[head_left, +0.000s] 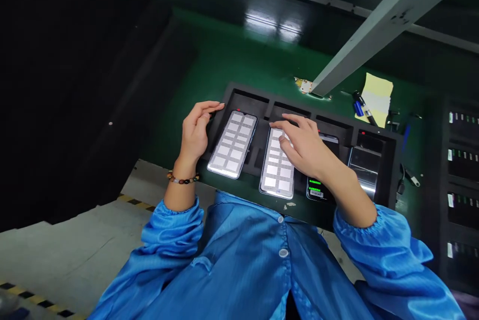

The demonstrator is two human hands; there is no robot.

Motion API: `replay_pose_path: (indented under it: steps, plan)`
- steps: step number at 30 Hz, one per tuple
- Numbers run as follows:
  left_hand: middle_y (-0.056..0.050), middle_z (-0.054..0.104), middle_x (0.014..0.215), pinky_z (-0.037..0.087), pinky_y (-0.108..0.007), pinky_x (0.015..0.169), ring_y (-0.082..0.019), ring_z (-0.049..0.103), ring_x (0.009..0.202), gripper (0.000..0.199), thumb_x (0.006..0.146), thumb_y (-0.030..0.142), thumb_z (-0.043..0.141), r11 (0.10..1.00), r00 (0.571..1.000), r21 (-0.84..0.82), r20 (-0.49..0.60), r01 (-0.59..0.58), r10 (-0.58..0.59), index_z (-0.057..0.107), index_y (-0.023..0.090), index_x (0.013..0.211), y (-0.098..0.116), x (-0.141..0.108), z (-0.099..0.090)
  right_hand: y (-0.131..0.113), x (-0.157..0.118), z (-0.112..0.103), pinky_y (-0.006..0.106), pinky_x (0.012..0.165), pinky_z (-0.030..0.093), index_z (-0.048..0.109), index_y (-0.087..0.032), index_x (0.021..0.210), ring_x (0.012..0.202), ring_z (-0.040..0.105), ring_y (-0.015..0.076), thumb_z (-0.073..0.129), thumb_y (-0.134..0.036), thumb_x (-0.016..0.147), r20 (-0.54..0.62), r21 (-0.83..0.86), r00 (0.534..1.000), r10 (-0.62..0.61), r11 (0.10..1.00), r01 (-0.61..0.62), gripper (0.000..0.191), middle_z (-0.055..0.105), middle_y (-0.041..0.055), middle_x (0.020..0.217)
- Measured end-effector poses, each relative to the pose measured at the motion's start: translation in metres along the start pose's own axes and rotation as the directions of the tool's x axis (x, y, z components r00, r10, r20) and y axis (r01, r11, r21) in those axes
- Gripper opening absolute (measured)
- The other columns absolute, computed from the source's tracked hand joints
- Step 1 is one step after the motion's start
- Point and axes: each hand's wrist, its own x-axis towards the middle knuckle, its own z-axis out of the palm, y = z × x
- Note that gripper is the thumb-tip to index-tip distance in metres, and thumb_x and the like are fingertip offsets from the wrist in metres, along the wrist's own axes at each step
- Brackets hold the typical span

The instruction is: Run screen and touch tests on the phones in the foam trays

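Note:
My left hand (197,128) rests at the left edge of a black compartmented tray (271,106), its fingers loosely extended and holding nothing. Beside it, a smartphone (232,144) lies tilted in the tray, its lit screen filled with white blocks. Over a second smartphone (277,175) with the same pattern hovers or rests my right hand (303,143); its fingers are spread near the top of the screen, and contact is hard to tell. Partly hidden under my right forearm is a third smartphone (316,188), dark with green marks. A fourth smartphone (364,168) at the right has a dark, reflective screen.
A grey metal post (374,26) rises from the green table (224,56) behind the tray. Yellow and white paper (377,98) with pens (364,108) lies at the back right. Another dark tray (445,175) with several phones stands at the far right.

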Motion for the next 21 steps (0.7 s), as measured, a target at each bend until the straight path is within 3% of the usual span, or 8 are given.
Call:
replay_pose_path:
  steps: [7, 14, 21]
  plan:
    - [-0.006, 0.082, 0.129, 0.055, -0.044, 0.117, -0.026, 0.074, 0.131, 0.034, 0.109, 0.048, 0.053, 1.0, 1.0, 0.003, 0.017, -0.007, 0.007, 0.074, 0.026, 0.124, 0.003, 0.0, -0.001, -0.02, -0.035, 0.005, 0.062, 0.122, 0.034, 0.064, -0.025, 0.141, 0.155, 0.049, 0.0333, 0.038, -0.023, 0.11, -0.012, 0.015, 0.997, -0.081, 0.997, 0.081, 0.041, 0.07, 0.0135, 0.147]
    - [-0.005, 0.082, 0.13, 0.055, -0.044, 0.116, -0.027, 0.074, 0.132, 0.031, 0.109, 0.042, 0.052, 1.0, 1.0, 0.015, 0.019, -0.018, 0.017, 0.074, 0.027, 0.125, 0.001, 0.0, 0.0, -0.051, -0.085, 0.014, 0.057, 0.124, 0.031, 0.059, -0.022, 0.144, 0.153, 0.052, 0.0313, 0.047, -0.016, 0.105, 0.046, 0.091, 0.982, -0.182, 0.98, 0.178, 0.041, 0.076, 0.0076, 0.141]
    - [-0.005, 0.082, 0.13, 0.056, -0.044, 0.113, -0.026, 0.074, 0.132, 0.032, 0.109, 0.043, 0.052, 0.999, 1.0, 0.038, 0.007, -0.002, 0.002, 0.074, 0.027, 0.125, 0.001, 0.0, 0.0, -0.059, -0.105, 0.018, 0.056, 0.123, 0.033, 0.059, -0.025, 0.144, 0.15, 0.054, 0.0305, 0.047, -0.016, 0.103, 0.044, 0.16, 0.979, -0.2, 0.969, 0.191, 0.044, 0.077, 0.0037, 0.14]
